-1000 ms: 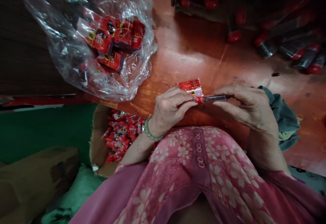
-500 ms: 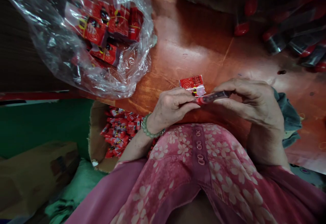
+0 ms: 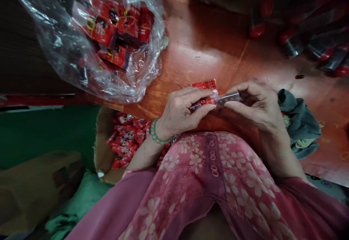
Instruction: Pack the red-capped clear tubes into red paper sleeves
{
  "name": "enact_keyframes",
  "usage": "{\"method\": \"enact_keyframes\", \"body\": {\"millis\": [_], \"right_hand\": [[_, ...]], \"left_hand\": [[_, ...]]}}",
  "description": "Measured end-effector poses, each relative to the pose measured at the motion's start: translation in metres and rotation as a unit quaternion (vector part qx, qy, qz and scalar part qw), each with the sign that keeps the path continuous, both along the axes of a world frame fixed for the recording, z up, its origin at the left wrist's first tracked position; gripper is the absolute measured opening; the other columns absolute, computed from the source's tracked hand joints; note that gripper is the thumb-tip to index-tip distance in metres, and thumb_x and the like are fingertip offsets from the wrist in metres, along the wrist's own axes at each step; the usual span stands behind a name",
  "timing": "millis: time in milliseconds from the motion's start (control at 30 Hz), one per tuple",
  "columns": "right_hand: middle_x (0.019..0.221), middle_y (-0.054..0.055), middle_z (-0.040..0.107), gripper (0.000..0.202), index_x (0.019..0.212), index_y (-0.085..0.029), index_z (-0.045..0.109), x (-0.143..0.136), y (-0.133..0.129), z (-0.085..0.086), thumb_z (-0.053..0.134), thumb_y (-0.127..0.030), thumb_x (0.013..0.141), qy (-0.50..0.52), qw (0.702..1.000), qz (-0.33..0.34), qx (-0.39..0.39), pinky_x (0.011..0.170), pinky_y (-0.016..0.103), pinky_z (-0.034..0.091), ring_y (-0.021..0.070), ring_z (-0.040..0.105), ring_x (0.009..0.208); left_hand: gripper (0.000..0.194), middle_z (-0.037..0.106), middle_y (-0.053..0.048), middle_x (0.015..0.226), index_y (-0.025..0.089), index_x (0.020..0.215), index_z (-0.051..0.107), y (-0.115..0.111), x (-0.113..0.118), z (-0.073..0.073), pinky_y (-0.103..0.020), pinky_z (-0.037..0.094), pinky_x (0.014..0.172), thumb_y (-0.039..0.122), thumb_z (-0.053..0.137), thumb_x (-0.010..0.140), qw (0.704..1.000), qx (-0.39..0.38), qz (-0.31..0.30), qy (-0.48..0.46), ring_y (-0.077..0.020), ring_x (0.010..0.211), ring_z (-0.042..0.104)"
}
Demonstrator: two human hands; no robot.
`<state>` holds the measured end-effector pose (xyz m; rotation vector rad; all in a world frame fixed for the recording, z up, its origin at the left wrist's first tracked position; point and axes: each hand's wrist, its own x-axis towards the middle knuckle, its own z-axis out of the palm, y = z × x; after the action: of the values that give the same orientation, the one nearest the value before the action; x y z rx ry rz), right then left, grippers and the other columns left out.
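Note:
Between my two hands lies a clear plastic tube (image 3: 227, 99), nearly level, its left end meeting a red printed wrapper (image 3: 205, 103) with a barcode. My left hand (image 3: 180, 112), a green bead bracelet on its wrist, is closed with thumb and fingers pinching the wrapper. At the tube's other end, my right hand (image 3: 257, 103) is closed, thumb below and forefinger above. Whether the tube sits inside the wrapper, I cannot tell. A flat red printed packet (image 3: 205, 84) lies on the table just behind my left fingers, partly covered by them.
On the reddish table (image 3: 185, 43), a clear plastic bag (image 3: 136, 83) holds bundled red packets (image 3: 102, 31). A cardboard box (image 3: 103, 123) of small red packets stands lower left. Several clear tubes with red ends (image 3: 293, 45) lie upper right. A dark cloth (image 3: 300, 120) lies beside my right wrist.
The wrapper and tube have turned, so the barcode and more of the clear wall show. My right hand has shifted slightly left, uncovering more of the cloth.

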<state>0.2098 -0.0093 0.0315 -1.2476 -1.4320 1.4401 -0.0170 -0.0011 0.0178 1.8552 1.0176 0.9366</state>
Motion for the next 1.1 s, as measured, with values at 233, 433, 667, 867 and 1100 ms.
{"method": "enact_keyframes", "body": {"millis": [233,433,667,867,1100], "right_hand": [[0.081,-0.002,0.078,0.027,0.091,-0.024,0.072,-0.013,-0.009,-0.009,0.088,-0.041,0.077,0.093,0.992,-0.051,-0.073,0.062,0.026,0.063,0.0135,0.073,0.065],[0.085,-0.001,0.080,0.025,0.090,-0.025,0.071,-0.010,-0.012,-0.012,0.089,-0.037,0.077,0.062,0.996,-0.066,-0.023,0.067,0.027,0.065,0.0148,0.075,0.070],[0.079,-0.005,0.079,0.039,0.095,-0.024,0.063,-0.024,-0.012,-0.029,0.091,-0.044,0.075,0.222,0.957,-0.105,-0.154,0.062,0.023,0.066,0.0133,0.077,0.063],[0.078,-0.005,0.077,0.047,0.100,-0.026,0.059,-0.039,-0.006,-0.030,0.086,-0.055,0.076,0.234,0.952,-0.112,-0.162,0.070,0.027,0.068,0.0157,0.079,0.068],[0.081,-0.003,0.076,0.033,0.097,-0.022,0.065,-0.040,-0.010,-0.024,0.080,-0.049,0.085,0.126,0.983,-0.033,-0.131,0.064,0.020,0.063,0.0102,0.074,0.063]], "left_hand": [[0.029,0.082,-0.005,0.086,0.017,0.099,0.083,0.001,-0.010,0.008,-0.025,0.056,0.066,0.038,0.085,0.079,0.993,-0.116,-0.002,0.019,-0.0167,0.069,0.074],[0.036,0.083,-0.006,0.096,0.018,0.106,0.081,-0.003,0.001,0.008,-0.027,0.061,0.075,0.039,0.087,0.077,0.985,-0.165,0.037,-0.012,-0.0199,0.080,0.078],[0.078,0.077,-0.010,0.122,0.030,0.143,0.056,-0.003,0.007,-0.009,-0.034,0.064,0.090,0.073,0.072,0.080,0.959,-0.179,0.087,-0.202,-0.0228,0.110,0.077],[0.067,0.078,-0.014,0.121,0.022,0.121,0.070,-0.015,0.024,-0.030,-0.037,0.064,0.087,0.072,0.077,0.076,0.898,-0.295,0.103,-0.310,-0.0271,0.111,0.076],[0.052,0.082,-0.008,0.097,0.020,0.088,0.075,-0.010,0.035,-0.030,-0.034,0.064,0.074,0.071,0.077,0.076,0.864,-0.341,0.146,-0.342,-0.0238,0.092,0.078]]}}
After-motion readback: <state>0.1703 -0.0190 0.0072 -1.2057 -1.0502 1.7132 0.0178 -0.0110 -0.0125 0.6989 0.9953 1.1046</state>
